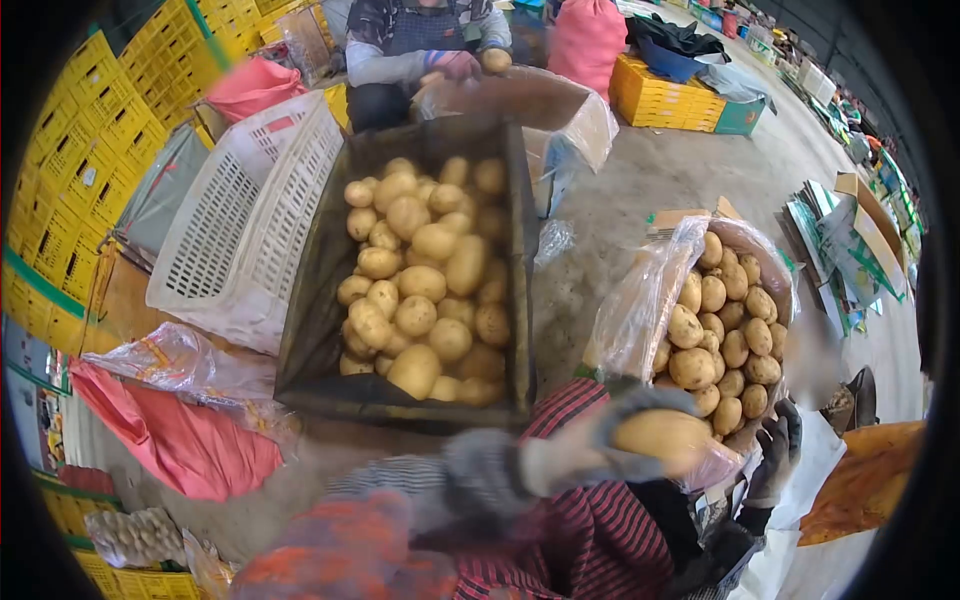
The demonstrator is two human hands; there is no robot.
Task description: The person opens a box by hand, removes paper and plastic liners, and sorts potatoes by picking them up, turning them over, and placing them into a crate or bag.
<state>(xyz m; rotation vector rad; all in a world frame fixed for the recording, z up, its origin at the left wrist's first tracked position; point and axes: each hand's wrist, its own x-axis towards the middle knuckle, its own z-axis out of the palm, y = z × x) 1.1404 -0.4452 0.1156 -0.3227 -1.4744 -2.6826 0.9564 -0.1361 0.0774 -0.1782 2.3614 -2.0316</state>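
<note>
My left hand (640,435), in a grey glove and blurred by motion, is closed on a large potato (665,441). It is just over the near edge of a plastic-lined box (792,290) of potatoes on the right. My right hand (775,455), in a dark glove, lies against that box's near right edge with its fingers somewhat apart and nothing seen in them. A dark-lined crate (520,200) in the middle holds several loose potatoes (422,284).
White perforated crates (215,220) stand left of the dark-lined crate, with a pink sack (175,430) below. Across from me a person (425,60) holds a potato over an open carton (590,125). Yellow crates (80,190) are stacked at left; flattened cartons (850,250) lie right.
</note>
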